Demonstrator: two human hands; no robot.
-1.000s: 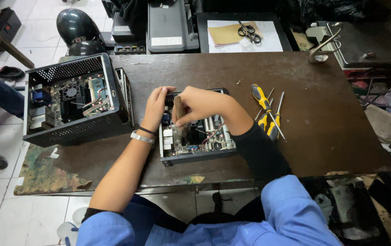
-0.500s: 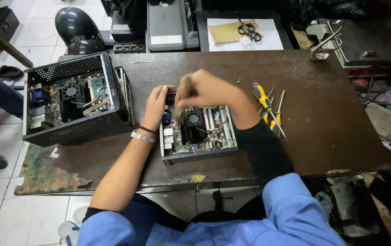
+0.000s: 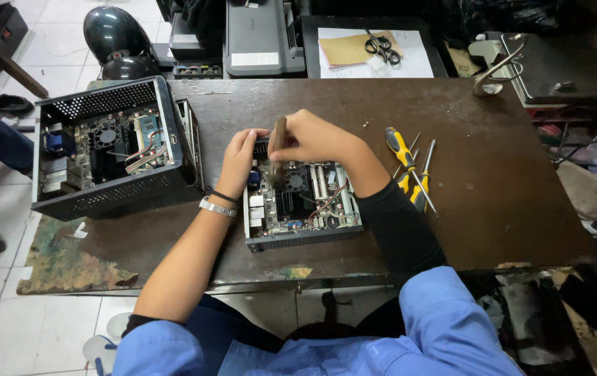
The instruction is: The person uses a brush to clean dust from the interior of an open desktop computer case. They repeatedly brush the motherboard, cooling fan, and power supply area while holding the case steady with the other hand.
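The counter carries an open black computer case at its left edge. An opened small computer sits at the near edge, centre; its board is exposed. Left hand grips its rear-left corner. Right hand is clenched on a brush over the board. Screwdrivers lie unused beside it; cleaning appears unfinished

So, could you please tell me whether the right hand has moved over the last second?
Yes. The right hand, holding a brush, has shifted up off the open small computer toward its far edge, away from the person; the screwdrivers beside it mark the change.
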